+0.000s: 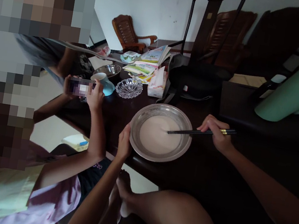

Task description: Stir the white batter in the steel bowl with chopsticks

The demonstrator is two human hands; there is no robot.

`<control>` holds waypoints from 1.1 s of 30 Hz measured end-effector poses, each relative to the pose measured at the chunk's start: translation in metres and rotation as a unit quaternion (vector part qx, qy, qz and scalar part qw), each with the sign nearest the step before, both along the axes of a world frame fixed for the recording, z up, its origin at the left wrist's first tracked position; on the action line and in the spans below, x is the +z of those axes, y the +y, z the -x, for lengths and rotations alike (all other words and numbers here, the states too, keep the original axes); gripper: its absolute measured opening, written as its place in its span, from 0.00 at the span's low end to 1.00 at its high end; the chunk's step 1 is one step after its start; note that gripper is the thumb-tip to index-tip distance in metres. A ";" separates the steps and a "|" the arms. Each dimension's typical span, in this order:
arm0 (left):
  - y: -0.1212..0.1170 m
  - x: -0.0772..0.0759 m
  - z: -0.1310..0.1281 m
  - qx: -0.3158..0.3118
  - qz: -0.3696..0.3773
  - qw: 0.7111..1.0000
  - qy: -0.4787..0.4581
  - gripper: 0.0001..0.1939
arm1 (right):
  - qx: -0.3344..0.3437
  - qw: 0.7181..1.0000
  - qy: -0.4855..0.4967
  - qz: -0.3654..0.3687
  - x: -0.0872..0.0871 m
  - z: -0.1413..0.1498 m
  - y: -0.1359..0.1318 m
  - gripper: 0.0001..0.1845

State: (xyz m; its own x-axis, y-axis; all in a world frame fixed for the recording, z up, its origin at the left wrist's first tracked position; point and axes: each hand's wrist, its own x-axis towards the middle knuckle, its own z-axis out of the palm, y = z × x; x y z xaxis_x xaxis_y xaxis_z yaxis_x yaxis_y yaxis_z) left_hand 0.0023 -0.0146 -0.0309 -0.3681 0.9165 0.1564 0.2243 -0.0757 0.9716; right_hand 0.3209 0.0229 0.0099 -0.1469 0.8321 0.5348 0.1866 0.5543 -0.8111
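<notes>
The left hand rests against the left side of the metal bowl, fingers together along the rim; how far they curl beneath it, I cannot tell. The bowl stands on the dark table and looks thin-walled and stiff, probably light in itself but weighted by its filling, its smooth metal likely slippery if wet; the flared rim is the best place to take hold, level and from both sides. It is dull silver, round and wide-lipped, with a pool of milky, faintly pinkish liquid at its bottom. To the bowl's right, the right hand has its fingers closed around black chopsticks with a gold band, their tips in the liquid. Beyond the bowl stand a cut-glass dish and a tissue pack.
</notes>
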 end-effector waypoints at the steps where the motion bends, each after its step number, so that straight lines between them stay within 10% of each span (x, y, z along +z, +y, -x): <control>1: 0.000 0.000 0.000 -0.002 -0.001 1.000 0.005 0.28 | 0.012 1.000 0.007 -0.003 0.000 0.000 -0.001 0.27; 15: -0.001 0.003 0.000 0.002 0.012 1.000 0.017 0.31 | 0.106 0.992 -0.068 -0.006 -0.001 0.002 -0.002 0.20; 33: -0.001 0.005 -0.001 -0.003 0.009 1.000 0.011 0.30 | 0.031 1.000 0.004 -0.004 0.001 -0.003 -0.001 0.25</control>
State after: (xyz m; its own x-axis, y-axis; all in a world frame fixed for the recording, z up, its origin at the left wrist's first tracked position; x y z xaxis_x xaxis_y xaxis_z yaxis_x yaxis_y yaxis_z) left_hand 0.0037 -0.0156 -0.0263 -0.3584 0.9218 0.1475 0.2458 -0.0592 0.9675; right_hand 0.3235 0.0217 0.0106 -0.1938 0.8172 0.5428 0.1462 0.5712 -0.8077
